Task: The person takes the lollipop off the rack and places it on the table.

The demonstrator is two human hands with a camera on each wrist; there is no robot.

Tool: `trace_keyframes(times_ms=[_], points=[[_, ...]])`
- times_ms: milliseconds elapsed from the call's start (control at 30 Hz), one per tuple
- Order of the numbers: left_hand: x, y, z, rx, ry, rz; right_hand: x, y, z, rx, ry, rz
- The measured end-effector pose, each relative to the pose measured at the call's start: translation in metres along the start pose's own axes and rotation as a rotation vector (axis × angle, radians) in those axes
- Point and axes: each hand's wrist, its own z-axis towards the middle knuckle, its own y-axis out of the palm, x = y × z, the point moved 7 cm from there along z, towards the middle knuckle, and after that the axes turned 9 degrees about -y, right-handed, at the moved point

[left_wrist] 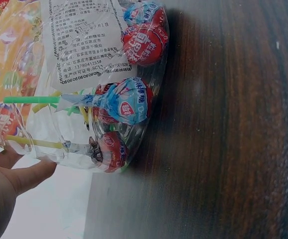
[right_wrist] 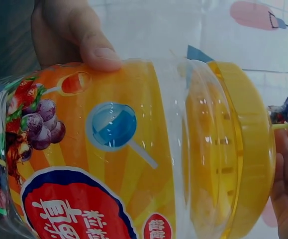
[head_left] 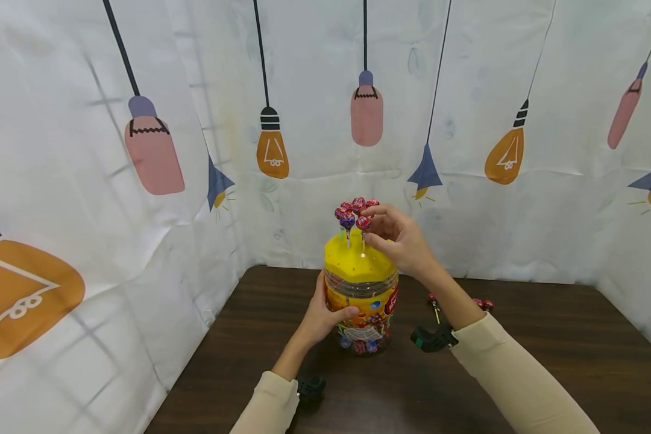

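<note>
Jar [head_left: 370, 301] gripped by left hand [head_left: 323, 312], right hand [head_left: 398, 238] pinching lollipop [head_left: 363, 223], loose lollipops [head_left: 487, 305] flanking forearm [head_left: 456, 298]

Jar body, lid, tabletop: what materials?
Jar body: likely clear, glossy plastic; contents show through, highlights streak it.
Lid: yellow, probably moulded plastic, glossy; bright reflections and faceted rim.
Tabletop: dark brown, slight sheen, grain streaks; wood or wood-look laminate, can't tell.

On the near side of the jar [head_left: 366, 301], a white label [left_wrist: 86, 42] carries Chinese print, including 生产日期, 石家庄市 and the telephone number 13780412558. The red badge [right_wrist: 79, 206] on the right reads 真果 and 粒粒. Lettering on the lollipops [left_wrist: 129, 102] inside is only partly legible.
</note>
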Motion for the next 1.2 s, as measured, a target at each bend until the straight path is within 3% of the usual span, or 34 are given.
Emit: trace_keyframes(times_ms=[500,833,1200], points=[[0.002,0.001,0.0,-0.01,0.038,0.01,-0.009,-0.011,0.001,0.157,-0.061,0.028],[0.003,0.0,-0.001,-0.007,0.039,0.012,-0.007,-0.027,-0.007,0.202,0.007,0.078],[0.004,0.001,-0.001,-0.01,0.055,0.013,0.003,-0.043,-0.035,0.247,0.087,0.173]])
